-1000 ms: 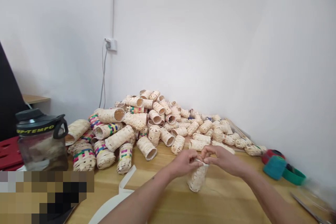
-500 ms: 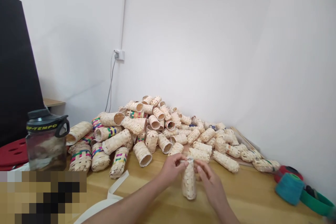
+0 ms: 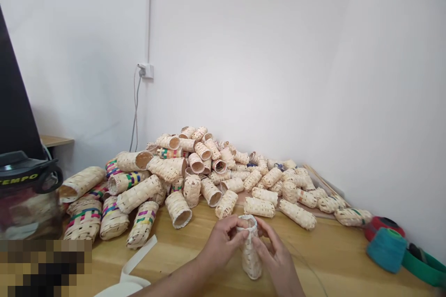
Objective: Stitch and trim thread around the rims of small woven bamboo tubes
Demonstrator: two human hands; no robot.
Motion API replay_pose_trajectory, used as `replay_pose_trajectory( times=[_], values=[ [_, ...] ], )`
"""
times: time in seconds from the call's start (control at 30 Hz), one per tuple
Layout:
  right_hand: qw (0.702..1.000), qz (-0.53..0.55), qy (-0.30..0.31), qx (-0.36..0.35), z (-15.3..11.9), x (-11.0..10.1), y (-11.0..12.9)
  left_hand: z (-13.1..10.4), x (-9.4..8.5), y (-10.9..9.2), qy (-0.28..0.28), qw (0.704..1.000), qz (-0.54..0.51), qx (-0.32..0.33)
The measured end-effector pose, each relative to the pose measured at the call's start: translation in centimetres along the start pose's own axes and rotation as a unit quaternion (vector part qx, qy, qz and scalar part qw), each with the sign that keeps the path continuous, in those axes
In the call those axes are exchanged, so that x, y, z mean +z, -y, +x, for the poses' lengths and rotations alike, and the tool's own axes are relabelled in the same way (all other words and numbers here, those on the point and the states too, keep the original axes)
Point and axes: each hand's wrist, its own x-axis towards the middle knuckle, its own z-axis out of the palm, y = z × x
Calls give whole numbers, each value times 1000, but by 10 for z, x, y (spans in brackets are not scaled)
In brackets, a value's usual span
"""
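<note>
Your woven tube (image 3: 251, 264) is at the lower centre of the frame, nearly upright, its white-edged mouth facing up; you cannot tell whether its base touches the worktop (image 3: 191, 253). The fingers of your left hand (image 3: 220, 242) and right hand (image 3: 276, 254) are closed on it near the rim, one from each side. At the left edge, a bottle (image 3: 29, 211) reads "TEMPO" in yellow, the lettering running up to the frame's border. Bare wood shows on either side of your hands, bounded above by a pile of woven tubes (image 3: 165, 168), at lower left by a white strip (image 3: 140, 256), and at lower right by a teal spool (image 3: 386, 251).
</note>
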Motion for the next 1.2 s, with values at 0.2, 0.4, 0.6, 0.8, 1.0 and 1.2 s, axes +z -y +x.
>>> replay_pose_trajectory(
  times=[0.2,0.4,0.6,0.8,1.0,1.2],
  values=[
    [999,-35,8,7,0,-2,-4,-2,1,1,17,1000,9,24],
    [1000,-11,25,9,-1,-2,-3,-3,2,-3,13,998,33,44],
    [999,16,29,9,-1,0,-3,-4,2,-8,28,997,43,61],
    [1000,1,-7,4,-2,3,-1,-4,3,-7,15,998,62,27],
    [1000,2,-22,1,-2,5,2,-5,3,-5,16,996,79,30],
    [1000,18,-6,17,-2,4,0,-6,2,-6,15,996,78,38]
  ],
)
